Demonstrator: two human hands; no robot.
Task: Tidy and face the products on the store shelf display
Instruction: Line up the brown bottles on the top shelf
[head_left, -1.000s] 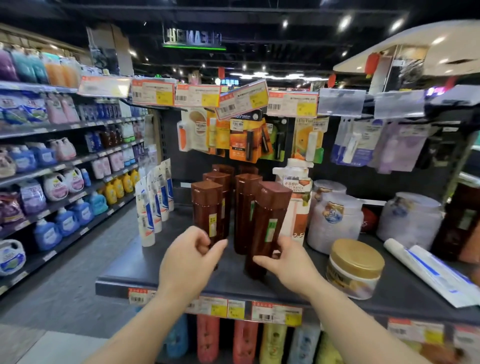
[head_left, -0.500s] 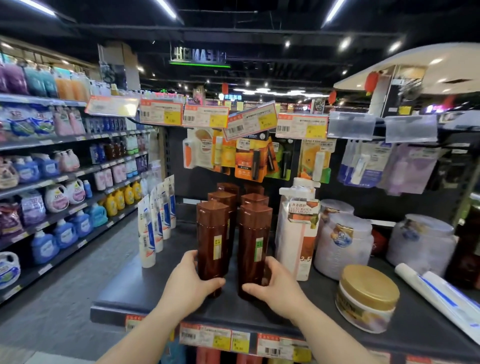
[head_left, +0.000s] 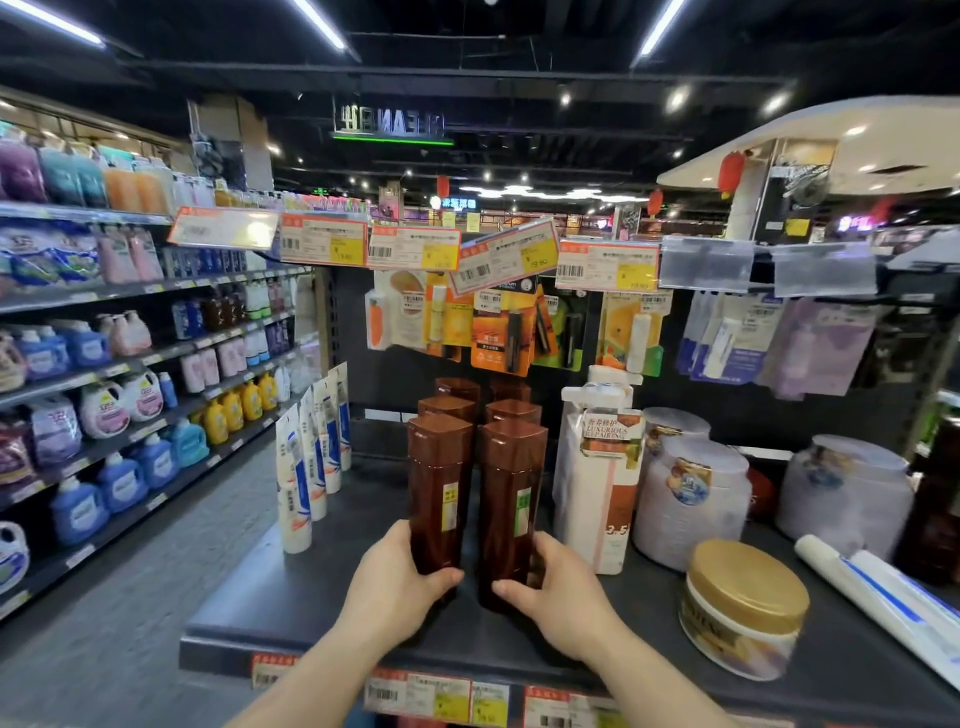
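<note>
Two tall brown bottles stand upright side by side at the front of a dark shelf (head_left: 291, 613). My left hand (head_left: 395, 587) is wrapped around the base of the left brown bottle (head_left: 439, 483). My right hand (head_left: 561, 592) grips the base of the right brown bottle (head_left: 511, 499). Each bottle shows a small yellow or green label facing me. More brown bottles (head_left: 511, 410) line up behind them in two rows.
White tubes (head_left: 306, 457) stand in a row to the left. A white pump bottle (head_left: 597, 467), pale jars (head_left: 691, 499), a gold-lidded jar (head_left: 743, 603) and a lying white tube (head_left: 883, 592) sit to the right. Hanging packs and price tags (head_left: 415, 249) are above. An aisle of detergent shelves runs left.
The right bottle was tilted and apart a second ago; both hands have closed on the bottle bases and the two bottles now stand upright, close together. The view has tilted up.
</note>
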